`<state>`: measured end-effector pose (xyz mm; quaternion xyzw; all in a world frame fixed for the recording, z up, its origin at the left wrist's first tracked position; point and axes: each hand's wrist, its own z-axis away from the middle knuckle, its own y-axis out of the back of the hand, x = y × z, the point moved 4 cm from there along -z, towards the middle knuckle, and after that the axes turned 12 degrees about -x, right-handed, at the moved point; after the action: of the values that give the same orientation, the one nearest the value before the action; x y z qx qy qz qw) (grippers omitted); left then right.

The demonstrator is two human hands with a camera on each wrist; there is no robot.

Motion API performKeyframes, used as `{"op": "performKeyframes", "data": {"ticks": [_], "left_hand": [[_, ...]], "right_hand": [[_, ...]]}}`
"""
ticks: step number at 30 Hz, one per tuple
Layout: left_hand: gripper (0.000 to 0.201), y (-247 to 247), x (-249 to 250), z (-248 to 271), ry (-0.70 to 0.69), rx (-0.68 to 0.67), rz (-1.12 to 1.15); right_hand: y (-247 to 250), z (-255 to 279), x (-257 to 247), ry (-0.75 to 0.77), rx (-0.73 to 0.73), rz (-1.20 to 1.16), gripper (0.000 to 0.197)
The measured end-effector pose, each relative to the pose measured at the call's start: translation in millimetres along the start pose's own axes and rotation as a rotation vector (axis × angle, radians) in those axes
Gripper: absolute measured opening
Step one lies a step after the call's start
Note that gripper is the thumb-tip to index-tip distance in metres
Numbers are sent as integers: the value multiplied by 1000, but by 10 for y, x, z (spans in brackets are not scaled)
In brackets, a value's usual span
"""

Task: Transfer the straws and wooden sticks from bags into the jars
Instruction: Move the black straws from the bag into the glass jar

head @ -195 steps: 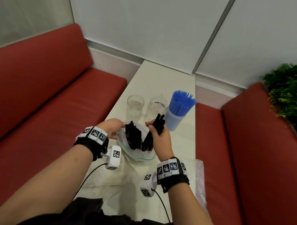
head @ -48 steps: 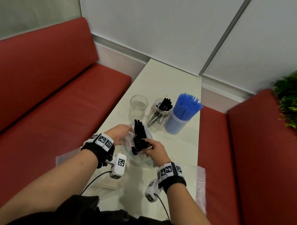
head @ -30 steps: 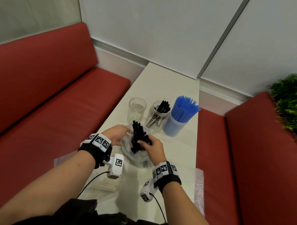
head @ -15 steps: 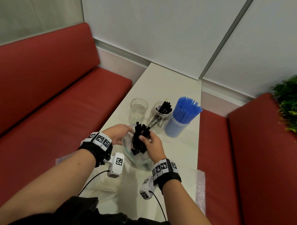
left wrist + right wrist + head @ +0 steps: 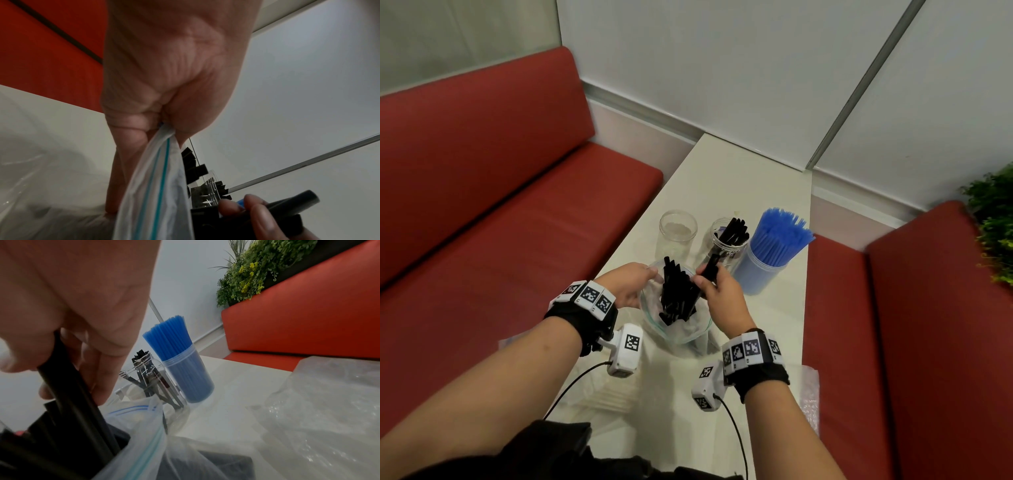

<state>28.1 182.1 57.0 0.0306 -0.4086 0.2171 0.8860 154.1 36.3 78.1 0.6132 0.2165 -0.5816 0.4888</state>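
A clear zip bag (image 5: pixel 681 329) stands open on the white table (image 5: pixel 750 178), holding a bundle of black straws (image 5: pixel 676 296). My left hand (image 5: pixel 631 284) pinches the bag's rim (image 5: pixel 162 146) on its left side. My right hand (image 5: pixel 717 291) grips a few black straws (image 5: pixel 710 270) and holds them tilted at the bag's mouth; the same straws (image 5: pixel 69 394) run through its fingers in the right wrist view. Behind the bag stand an empty glass jar (image 5: pixel 677 234), a glass jar with black straws (image 5: pixel 729 240), and a blue container of blue straws (image 5: pixel 774 253).
Red bench seats (image 5: pixel 500 240) flank the table on both sides. Crumpled clear plastic bags (image 5: pixel 810 401) lie at the table's near right and near left (image 5: pixel 616 397). A green plant (image 5: pixel 993 226) sits behind the right bench. White wall panels close off the table's far end.
The middle jar, empty 6.5 s ago, holds black straws since 1.6 s ago. Over the last second my right hand has lifted another few straws to the right out of the bundle.
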Motion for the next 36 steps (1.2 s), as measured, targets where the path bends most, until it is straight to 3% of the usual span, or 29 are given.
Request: {"op": "performKeyframes", "data": {"ticks": [3, 8, 12, 16, 20, 22, 26, 29, 32, 36], "left_hand": [[32, -15, 7, 2, 3, -14, 0], [37, 8, 7, -11, 14, -30, 1], [38, 33, -9, -25, 23, -37, -6], [36, 37, -22, -27, 16, -48, -8], [33, 54, -7, -27, 9, -35, -10], [32, 65, -7, -32, 10, -23, -12], [32, 75, -8, -32, 14, -29, -3], [31, 84, 5, -24, 17, -32, -8], [31, 81, 4, -27, 26, -34, -9], [31, 69, -9, -43, 34, -34, 16]], "right_hand": [[196, -47, -165, -7, -22, -44, 5], [907, -142, -889, 177, 55, -278, 7], [1392, -277, -1334, 308, 216, -263, 7], [1486, -620, -1216, 251, 461, -139, 12], [1314, -920, -813, 119, 550, -9, 6], [1205, -1025, -577, 38, 527, 24, 15], [1002, -1152, -222, -183, 272, 155, 35], [964, -1122, -287, -44, 310, 192, 44], [840, -1101, -362, 102, 344, 454, 47], [557, -1098, 14, -187, -18, 915, 61]]}}
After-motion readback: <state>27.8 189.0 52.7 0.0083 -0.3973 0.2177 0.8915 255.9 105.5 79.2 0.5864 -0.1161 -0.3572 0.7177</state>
